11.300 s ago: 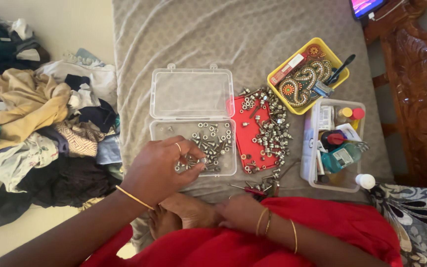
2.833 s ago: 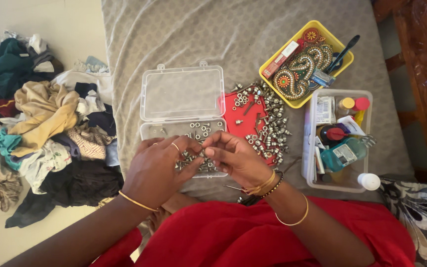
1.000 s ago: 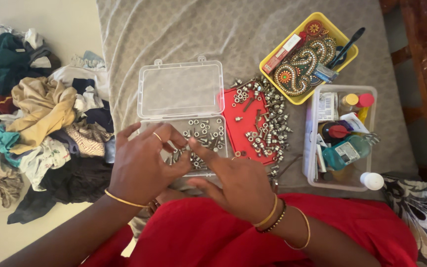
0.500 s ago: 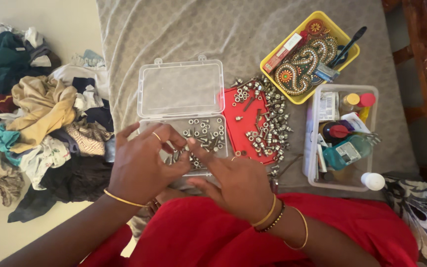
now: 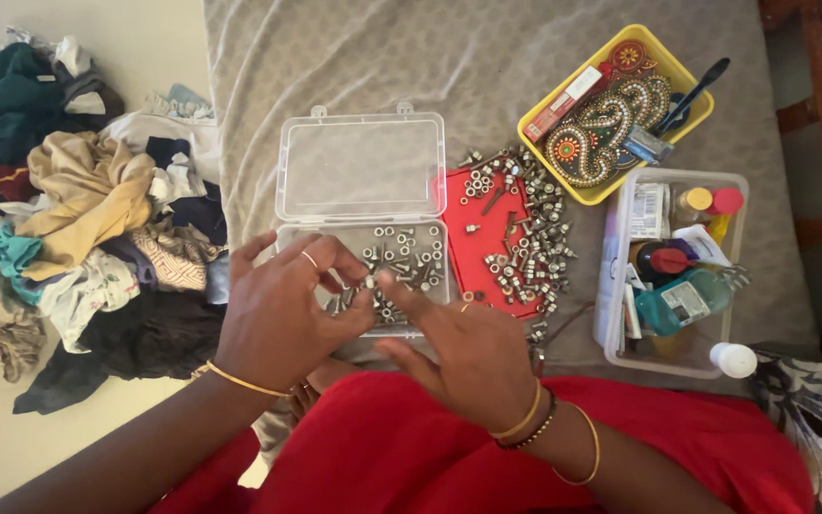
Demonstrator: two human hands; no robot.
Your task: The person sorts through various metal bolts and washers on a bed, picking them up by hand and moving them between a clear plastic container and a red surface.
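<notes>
Over the clear plastic hinged box (image 5: 308, 238) of small silver nuts and bolts (image 5: 409, 266), the left hand (image 5: 283, 319) curls, seemingly pinching one (too small to tell); the right hand (image 5: 468, 352) spreads, forefinger extended.

A flat red carton (image 5: 572, 97) with a white label lies in the yellow tray (image 5: 537, 153) at two o'clock. At three o'clock, the clear tub (image 5: 614, 314) holds a teal white-labelled bottle (image 5: 683, 301) and a white printed packet (image 5: 652, 210).
</notes>
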